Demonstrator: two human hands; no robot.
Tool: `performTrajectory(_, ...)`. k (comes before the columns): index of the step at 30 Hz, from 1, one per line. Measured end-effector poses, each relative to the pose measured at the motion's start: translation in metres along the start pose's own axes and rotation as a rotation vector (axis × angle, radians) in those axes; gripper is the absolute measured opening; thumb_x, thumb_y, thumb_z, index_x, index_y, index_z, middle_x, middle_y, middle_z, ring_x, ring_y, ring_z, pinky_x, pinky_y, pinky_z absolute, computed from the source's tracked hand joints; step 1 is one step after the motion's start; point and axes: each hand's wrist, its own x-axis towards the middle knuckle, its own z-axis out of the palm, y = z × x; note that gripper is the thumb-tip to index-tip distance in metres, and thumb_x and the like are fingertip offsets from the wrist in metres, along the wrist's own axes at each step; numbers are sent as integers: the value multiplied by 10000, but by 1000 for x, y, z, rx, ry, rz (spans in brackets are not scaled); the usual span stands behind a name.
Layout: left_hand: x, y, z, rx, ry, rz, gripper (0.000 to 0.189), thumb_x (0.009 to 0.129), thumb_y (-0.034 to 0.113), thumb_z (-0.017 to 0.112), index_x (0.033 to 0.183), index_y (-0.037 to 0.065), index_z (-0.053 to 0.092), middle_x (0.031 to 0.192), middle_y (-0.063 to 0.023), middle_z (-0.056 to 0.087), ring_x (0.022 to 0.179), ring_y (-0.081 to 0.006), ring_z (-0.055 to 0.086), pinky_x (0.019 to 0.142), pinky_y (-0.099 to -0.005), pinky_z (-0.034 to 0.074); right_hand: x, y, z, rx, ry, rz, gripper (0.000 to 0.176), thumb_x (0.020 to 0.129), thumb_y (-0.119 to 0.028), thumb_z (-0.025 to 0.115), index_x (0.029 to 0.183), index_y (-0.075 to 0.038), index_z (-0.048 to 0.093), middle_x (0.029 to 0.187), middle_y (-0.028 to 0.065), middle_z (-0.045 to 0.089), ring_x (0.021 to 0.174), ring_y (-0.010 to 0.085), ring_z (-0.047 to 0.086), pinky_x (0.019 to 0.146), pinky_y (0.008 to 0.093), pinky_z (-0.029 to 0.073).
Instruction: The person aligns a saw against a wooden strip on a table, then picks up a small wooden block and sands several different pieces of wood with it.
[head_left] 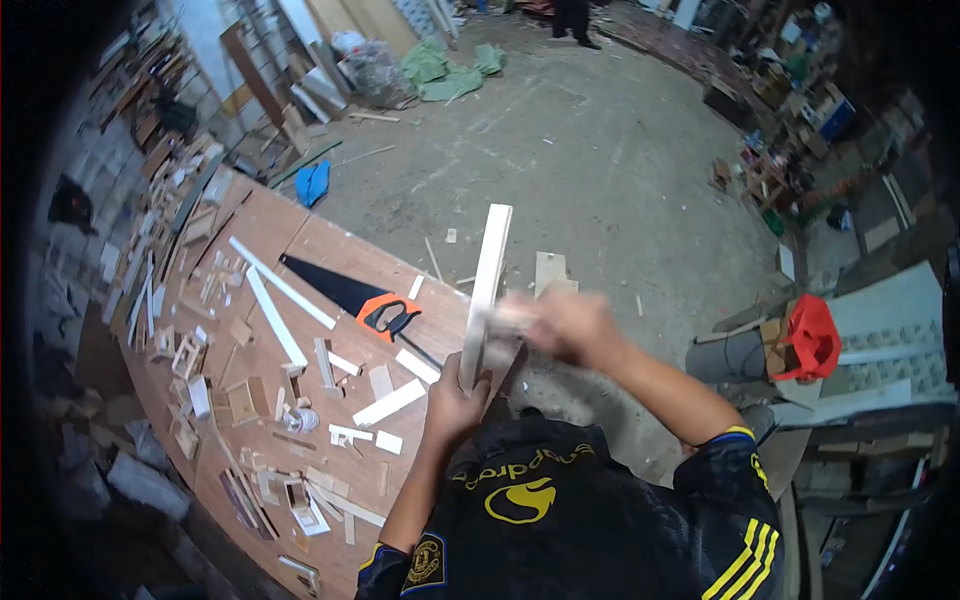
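A long pale wooden strip (490, 257) stands up at the table's right edge, tilted slightly to the right. Around its lower end my left hand (458, 408) is wrapped. To the right of the strip is my right hand (572, 328), blurred by motion, its fingers closed on a light piece that touches or nearly touches the strip's side; what that piece is I cannot make out. A handsaw (345, 292) with an orange and black handle lies on the table (265, 215), left of the strip. White-faced wood pieces (390, 402) lie close to my left hand.
Wood offcuts, small boxes (240, 402) and long white strips (275, 318) cover much of the table's left side. A blue item (312, 183) lies beyond its far edge. At the right is a red bag (812, 338). A person's legs (573, 22) show at the far end.
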Motion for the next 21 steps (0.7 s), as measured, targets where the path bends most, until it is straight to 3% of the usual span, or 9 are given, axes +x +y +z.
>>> performTrajectory(3, -2, 14, 17, 68, 32, 192, 337, 863, 196, 615, 1109, -9, 510, 900, -280, 643, 878, -437, 634, 727, -434, 496, -6, -7, 1, -324, -47, -151, 316, 825, -242, 645, 1141, -237, 651, 628, 28, 469, 492, 200, 528, 426, 322, 424)
performTrajectory(7, -9, 9, 30, 157, -21, 181, 261, 885, 191, 589, 1061, 3, 549, 807, -269, 644, 826, -432, 646, 698, -429, 498, 3, 102, -35, -402, 237, 544, 371, 874, -205, 619, 1238, -147, 577, 813, 95, 634, 680, 281, 628, 581, 360, 507)
performTrajectory(10, -10, -1, 40, 236, 54, 191, 284, 881, 207, 598, 1038, -24, 543, 841, -286, 637, 851, -442, 638, 704, -440, 493, -8, 124, -61, -300, 546, 432, 418, 858, -177, 641, 1251, -69, 551, 970, 155, 666, 852, 307, 659, 731, 350, 524)
performTrajectory(12, -14, -12, 40, 168, 115, 349, 259, 905, 211, 580, 1046, 1, 522, 703, -207, 630, 617, -360, 649, 536, -402, 491, -17, 85, -68, 77, 662, 377, 445, 846, -190, 655, 1240, -16, 541, 1070, 203, 634, 930, 325, 648, 772, 375, 518)
performTrajectory(13, -17, -10, 37, 173, 130, 329, 259, 905, 211, 580, 1046, 1, 522, 703, -207, 630, 617, -360, 649, 536, -402, 491, -25, 75, -57, 146, 627, 312, 441, 830, -170, 669, 1230, -23, 558, 1011, 174, 651, 881, 276, 658, 744, 340, 517)
performTrajectory(16, -30, 8, 39, -871, -386, -239, 100, 958, 169, 511, 1008, 93, 467, 513, 42, 341, 305, -47, 297, 273, -206, 236, -52, 25, -41, 141, 150, 133, 426, 795, -180, 691, 1204, -100, 604, 823, 98, 635, 688, 249, 635, 606, 344, 514)
performTrajectory(17, -36, 11, 43, -875, -369, -250, 100, 958, 169, 511, 1008, 93, 467, 513, 42, 341, 305, -47, 297, 273, -206, 236, -49, 12, -35, -114, 136, -200, 406, 776, -171, 683, 1180, -174, 637, 676, 29, 542, 534, 175, 553, 472, 300, 454)
performTrajectory(19, -44, 16, 52, -1082, -586, -371, 83, 956, 154, 506, 964, 95, 448, 499, 34, 337, 299, -58, 280, 267, -212, 231, -52, 0, -23, 188, 141, -288, 390, 783, -157, 660, 1168, -219, 649, 637, 18, 479, 461, 143, 493, 403, 299, 405)
performTrajectory(21, -48, 16, 63, -1111, -596, -422, 58, 947, 122, 488, 951, 103, 433, 459, 28, 318, 279, -65, 253, 243, -219, 213, -56, 32, -10, 45, 166, -249, 363, 802, -159, 656, 1164, -191, 649, 646, 27, 484, 498, 199, 537, 438, 337, 432)
